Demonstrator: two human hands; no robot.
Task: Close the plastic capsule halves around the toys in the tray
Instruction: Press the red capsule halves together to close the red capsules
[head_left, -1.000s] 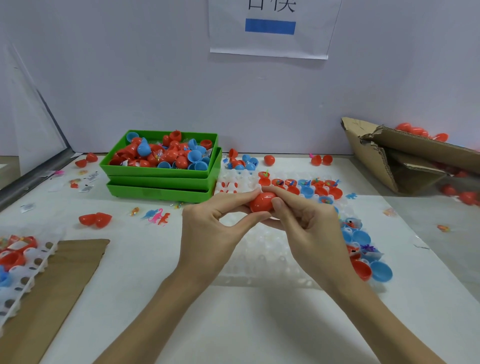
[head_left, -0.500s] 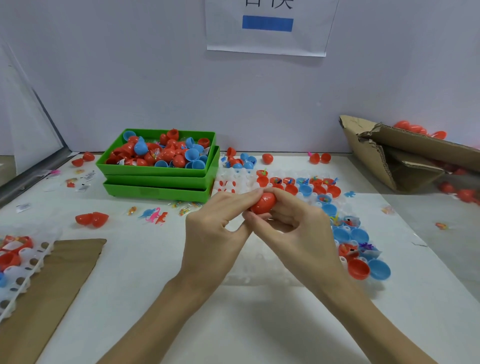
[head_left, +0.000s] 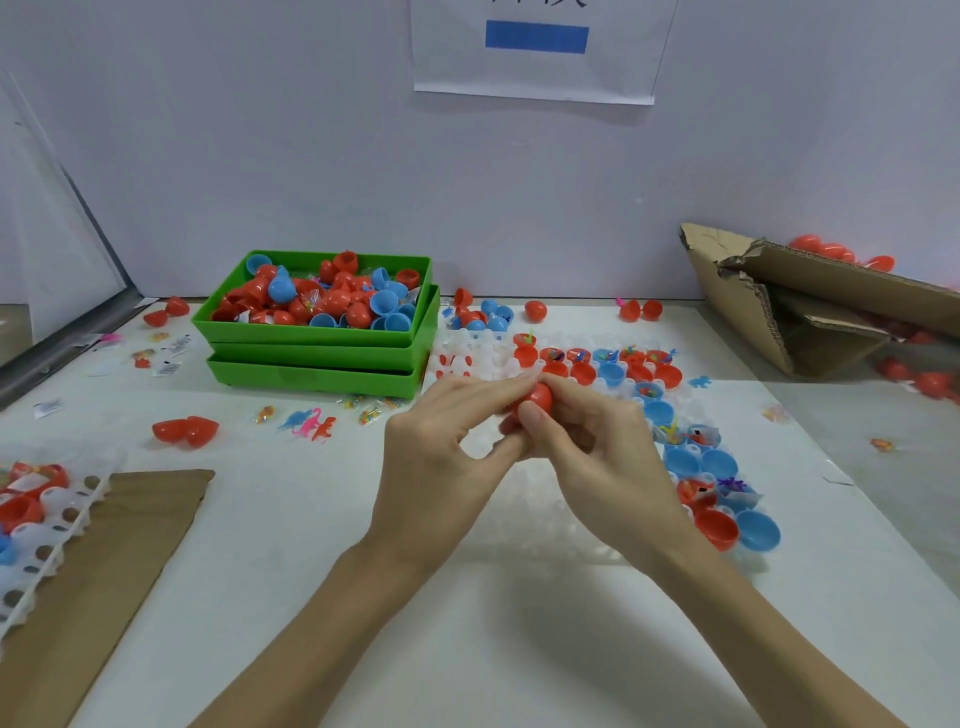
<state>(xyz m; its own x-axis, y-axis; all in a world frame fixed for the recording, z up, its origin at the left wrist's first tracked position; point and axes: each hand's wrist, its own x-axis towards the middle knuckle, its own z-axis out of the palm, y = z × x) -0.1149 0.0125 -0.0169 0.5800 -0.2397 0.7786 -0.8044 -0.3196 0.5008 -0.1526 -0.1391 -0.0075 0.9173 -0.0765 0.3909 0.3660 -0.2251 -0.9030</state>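
A red capsule (head_left: 539, 397) sits between both hands above the clear plastic tray (head_left: 545, 499). My left hand (head_left: 441, 452) pinches its left side with thumb and fingers. My right hand (head_left: 597, 457) grips it from the right, thumb pressed on its front. Most of the capsule is hidden by the fingers. On the tray's far and right cells stand open red capsule halves (head_left: 582, 371) and blue capsule halves (head_left: 758, 530), some with small toys (head_left: 732, 483) inside.
Stacked green bins (head_left: 322, 358) with loose red and blue halves stand at the back left. A torn cardboard box (head_left: 810, 306) lies at the back right. Another tray (head_left: 47, 519) on cardboard is at the left edge. Loose toys (head_left: 311, 423) and a red capsule (head_left: 184, 431) lie on the table.
Both hands have turned and worked the red capsule between them; my right thumb has come over its front. The view has tilted slightly, and the hands stay in the same spot.
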